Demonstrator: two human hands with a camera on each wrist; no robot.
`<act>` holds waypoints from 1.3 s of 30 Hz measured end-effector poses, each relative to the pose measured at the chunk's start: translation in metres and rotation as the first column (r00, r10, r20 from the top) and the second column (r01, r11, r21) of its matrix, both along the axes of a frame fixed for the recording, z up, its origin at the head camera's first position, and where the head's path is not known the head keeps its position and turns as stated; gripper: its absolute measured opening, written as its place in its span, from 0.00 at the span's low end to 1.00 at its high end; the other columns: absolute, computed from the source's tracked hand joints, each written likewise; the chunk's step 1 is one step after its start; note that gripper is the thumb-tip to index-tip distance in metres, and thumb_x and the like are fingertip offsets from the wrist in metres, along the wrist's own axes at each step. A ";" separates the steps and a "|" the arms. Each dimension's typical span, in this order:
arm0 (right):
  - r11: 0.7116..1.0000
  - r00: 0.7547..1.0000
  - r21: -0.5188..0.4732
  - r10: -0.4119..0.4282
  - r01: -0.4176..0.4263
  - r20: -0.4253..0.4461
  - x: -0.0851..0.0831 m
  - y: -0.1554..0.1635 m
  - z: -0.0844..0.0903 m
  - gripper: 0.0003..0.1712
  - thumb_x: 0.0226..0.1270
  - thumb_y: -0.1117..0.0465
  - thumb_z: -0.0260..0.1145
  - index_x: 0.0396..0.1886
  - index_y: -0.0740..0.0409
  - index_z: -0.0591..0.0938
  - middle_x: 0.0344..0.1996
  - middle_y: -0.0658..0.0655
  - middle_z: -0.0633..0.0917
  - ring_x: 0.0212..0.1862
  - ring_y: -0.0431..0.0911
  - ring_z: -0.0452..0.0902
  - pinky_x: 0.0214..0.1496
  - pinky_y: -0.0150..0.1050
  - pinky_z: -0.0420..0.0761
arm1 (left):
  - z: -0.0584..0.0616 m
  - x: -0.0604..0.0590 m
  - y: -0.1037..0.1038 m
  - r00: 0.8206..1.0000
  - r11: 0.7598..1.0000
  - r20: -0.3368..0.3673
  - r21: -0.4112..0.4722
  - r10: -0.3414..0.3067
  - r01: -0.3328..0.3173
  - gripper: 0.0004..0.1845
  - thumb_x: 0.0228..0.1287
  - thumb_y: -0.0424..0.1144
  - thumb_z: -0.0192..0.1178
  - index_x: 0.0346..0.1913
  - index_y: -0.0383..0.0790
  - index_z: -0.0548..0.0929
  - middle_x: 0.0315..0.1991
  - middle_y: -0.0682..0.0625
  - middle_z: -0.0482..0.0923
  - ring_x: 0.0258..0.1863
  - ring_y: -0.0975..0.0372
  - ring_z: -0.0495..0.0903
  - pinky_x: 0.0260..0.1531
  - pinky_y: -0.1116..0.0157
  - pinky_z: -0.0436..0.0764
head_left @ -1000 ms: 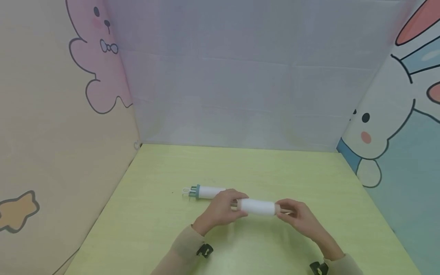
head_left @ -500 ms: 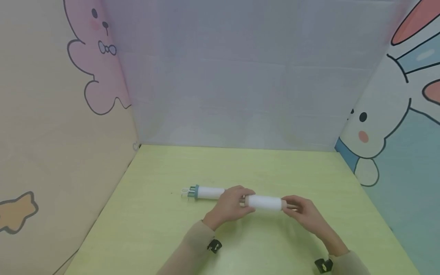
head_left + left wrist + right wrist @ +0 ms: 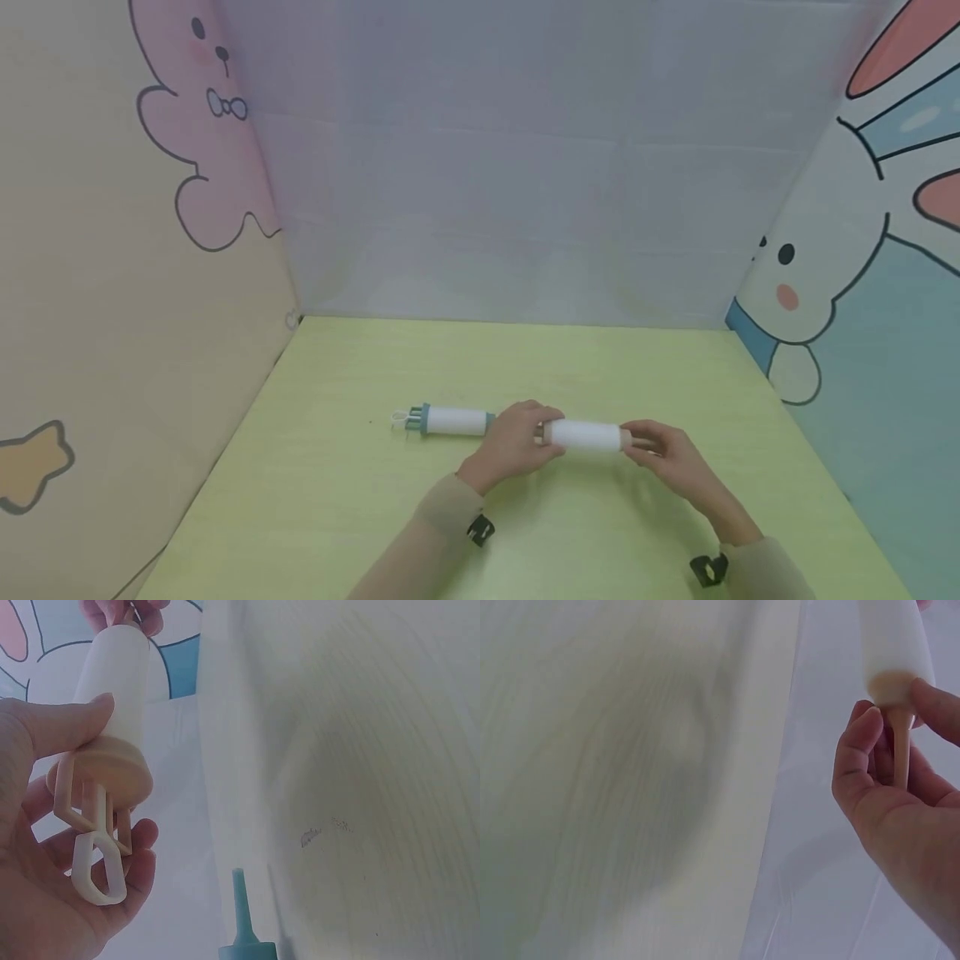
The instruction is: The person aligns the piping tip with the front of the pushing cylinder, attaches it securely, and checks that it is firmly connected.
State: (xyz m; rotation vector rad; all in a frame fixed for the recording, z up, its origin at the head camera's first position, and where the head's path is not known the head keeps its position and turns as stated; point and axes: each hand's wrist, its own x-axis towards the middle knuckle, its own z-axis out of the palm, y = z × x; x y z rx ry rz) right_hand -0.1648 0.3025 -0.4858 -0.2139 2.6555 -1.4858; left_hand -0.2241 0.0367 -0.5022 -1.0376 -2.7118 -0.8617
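Over the last second I had carried the beige-capped syringe (image 3: 583,436) up and a little rightward, away from me and level above the counter (image 3: 525,533). My left hand (image 3: 516,442) gripped its plunger end, thumb on the barrel, fingers curled under the loop. My right hand (image 3: 663,454) pinched the thin nozzle tip. That left both ends firmly in my grasp. The teal-capped syringe (image 3: 442,419) lay just left of my left hand, close to my knuckles.
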 end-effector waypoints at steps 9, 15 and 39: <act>0.999 1.000 -0.028 -0.024 0.024 -0.001 -0.006 0.009 -0.007 0.24 0.64 0.57 0.64 0.56 0.65 0.75 0.53 0.68 0.78 0.49 0.59 0.79 0.40 0.37 0.81 | -0.007 -0.007 0.014 0.995 0.998 -0.095 -0.054 0.028 -0.033 0.24 0.52 0.54 0.67 0.54 0.54 0.80 0.46 0.56 0.80 0.42 0.62 0.77 0.40 0.68 0.74; 0.999 1.000 -0.019 -0.030 0.029 -0.010 -0.009 0.015 -0.012 0.25 0.64 0.57 0.64 0.57 0.65 0.74 0.53 0.69 0.77 0.48 0.58 0.79 0.40 0.36 0.81 | -0.010 -0.007 0.025 0.990 0.995 -0.128 -0.075 0.054 -0.064 0.24 0.52 0.53 0.68 0.52 0.52 0.80 0.46 0.54 0.81 0.41 0.60 0.77 0.40 0.66 0.74; 0.998 0.998 -0.017 -0.064 0.065 0.017 -0.023 0.026 -0.022 0.25 0.67 0.61 0.61 0.61 0.68 0.70 0.56 0.72 0.73 0.49 0.60 0.78 0.40 0.43 0.79 | -0.031 -0.018 0.051 0.987 0.995 -0.146 -0.057 0.070 -0.079 0.20 0.56 0.48 0.65 0.52 0.47 0.80 0.46 0.51 0.81 0.43 0.59 0.78 0.45 0.62 0.74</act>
